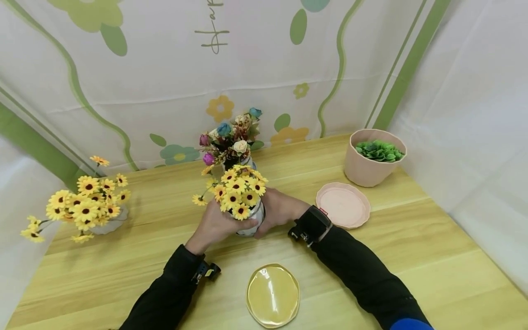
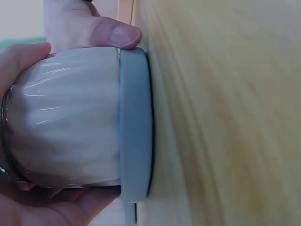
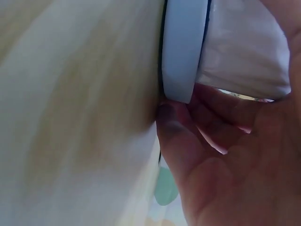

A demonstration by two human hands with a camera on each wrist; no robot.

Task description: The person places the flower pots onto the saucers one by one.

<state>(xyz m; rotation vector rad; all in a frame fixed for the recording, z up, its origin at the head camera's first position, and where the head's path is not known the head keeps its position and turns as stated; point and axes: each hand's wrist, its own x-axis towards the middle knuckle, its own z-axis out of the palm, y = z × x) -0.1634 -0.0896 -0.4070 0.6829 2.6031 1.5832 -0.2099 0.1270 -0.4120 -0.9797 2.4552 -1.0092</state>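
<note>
A white ribbed pot [image 1: 252, 221] of yellow daisies [image 1: 237, 190] stands upright in front of a vase of mixed flowers. The left hand [image 1: 218, 224] holds the pot from its left side, thumb across the front. From the right, the right hand [image 1: 280, 208] grips the same pot. In the left wrist view the pot [image 2: 70, 117] sits on a grey-blue saucer [image 2: 135, 125], which rests on the wood. The right wrist view shows the right hand's fingers [image 3: 181, 141] curled at the saucer [image 3: 183, 52] and under the pot's side.
Mixed flowers [image 1: 231, 137] stand at the back. To the left is another pot of yellow daisies [image 1: 84, 206]. A pink saucer [image 1: 344, 205] and a pink pot [image 1: 367, 167] with green leaves are at the right. A glossy yellow saucer [image 1: 272, 295] lies near the front.
</note>
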